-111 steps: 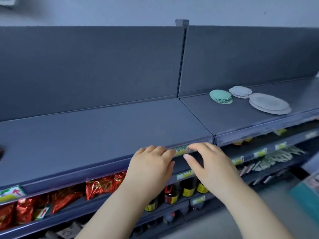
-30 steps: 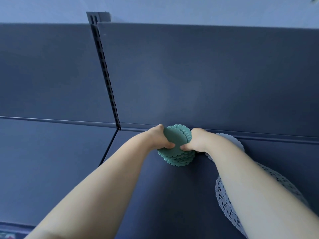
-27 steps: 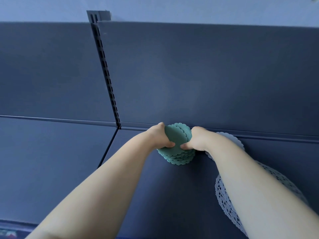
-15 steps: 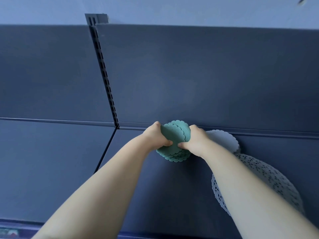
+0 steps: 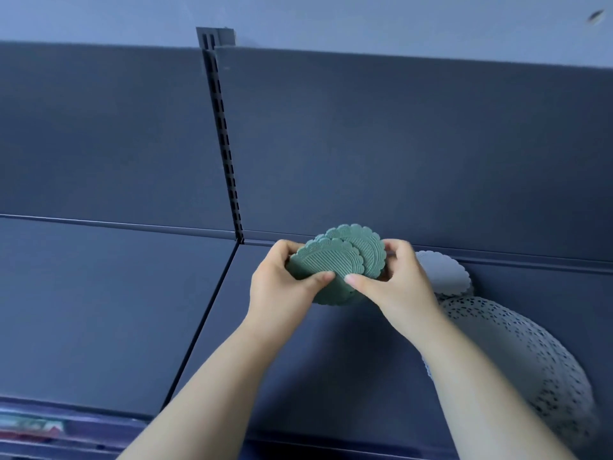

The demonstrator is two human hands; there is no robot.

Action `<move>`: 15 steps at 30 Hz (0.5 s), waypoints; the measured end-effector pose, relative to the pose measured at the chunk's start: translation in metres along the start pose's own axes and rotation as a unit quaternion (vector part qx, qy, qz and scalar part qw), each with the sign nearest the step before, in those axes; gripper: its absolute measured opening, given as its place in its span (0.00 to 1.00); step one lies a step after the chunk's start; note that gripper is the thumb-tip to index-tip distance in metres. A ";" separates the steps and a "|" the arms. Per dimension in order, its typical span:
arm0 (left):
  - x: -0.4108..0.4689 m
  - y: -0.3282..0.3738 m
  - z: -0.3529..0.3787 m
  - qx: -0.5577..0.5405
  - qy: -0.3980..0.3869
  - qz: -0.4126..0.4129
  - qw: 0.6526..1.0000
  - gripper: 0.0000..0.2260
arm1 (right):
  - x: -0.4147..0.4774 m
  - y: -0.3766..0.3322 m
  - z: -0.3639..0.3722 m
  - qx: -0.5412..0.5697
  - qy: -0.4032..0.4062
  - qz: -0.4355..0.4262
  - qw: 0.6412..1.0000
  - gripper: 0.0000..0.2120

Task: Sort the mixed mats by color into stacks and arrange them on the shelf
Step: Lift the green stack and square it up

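Stack of green mats [image 5: 335,260] is held up near the back edge of the shelf [image 5: 99,310], just R of the seam btw the two boards. L hand [image 5: 282,288] grips its L side, thumb in front & fingers behind. R hand [image 5: 396,288] pinches its R side the same way. Mats are tipped up & fanned a bit. Can't tell if they touch the shelf. Small white mats [image 5: 442,270] lie just R, by the back edge. Big lacy white mat [image 5: 530,353] lies nearer the front, partly under the R arm.

Shelf [image 5: 99,310] open to L; white mats [image 5: 537,366] block R side.
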State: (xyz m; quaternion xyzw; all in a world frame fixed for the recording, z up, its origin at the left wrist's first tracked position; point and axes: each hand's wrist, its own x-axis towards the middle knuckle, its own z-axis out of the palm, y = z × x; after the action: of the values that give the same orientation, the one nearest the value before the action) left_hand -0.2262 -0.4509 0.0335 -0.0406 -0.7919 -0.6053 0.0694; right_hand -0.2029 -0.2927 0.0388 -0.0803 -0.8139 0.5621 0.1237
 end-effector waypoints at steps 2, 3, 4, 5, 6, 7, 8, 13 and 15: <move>-0.008 0.002 -0.014 -0.017 0.019 0.003 1.000 0.14 | -0.013 -0.009 0.011 0.014 0.004 -0.013 1.000 0.19; -0.012 0.003 -0.022 -0.013 0.022 0.007 1.000 0.14 | -0.019 -0.012 0.017 0.012 0.008 -0.015 1.000 0.18; -0.014 0.003 -0.030 -0.008 0.023 0.012 1.000 0.15 | -0.025 -0.015 0.024 0.014 0.012 -0.014 1.000 0.17; -0.016 0.002 -0.040 -0.003 0.022 0.014 1.000 0.15 | -0.032 -0.019 0.032 0.022 0.016 -0.013 1.000 0.16; -0.018 0.001 -0.050 0.003 0.023 0.017 1.000 0.15 | -0.038 -0.023 0.040 0.031 0.020 -0.014 0.999 0.16; -0.019 -0.001 -0.061 0.009 0.023 0.018 1.000 0.15 | -0.043 -0.026 0.049 0.038 0.022 -0.014 0.999 0.16; -0.020 -0.003 -0.073 0.012 0.022 0.018 1.000 0.15 | -0.048 -0.030 0.059 0.045 0.023 -0.013 0.999 0.17; -0.022 -0.023 -0.142 0.015 0.018 0.019 1.000 0.16 | -0.068 -0.051 0.123 0.066 0.014 -0.002 0.998 0.16; -0.021 -0.034 -0.175 0.032 0.017 0.026 0.999 0.16 | -0.077 -0.062 0.157 0.056 0.018 -0.001 0.998 0.16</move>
State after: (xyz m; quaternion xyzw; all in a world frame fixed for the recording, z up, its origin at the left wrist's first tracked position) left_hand -0.2001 -0.6281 0.0429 -0.0487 -0.8084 -0.5781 0.0993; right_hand -0.1746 -0.4759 0.0351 -0.0822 -0.7788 0.6051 0.1434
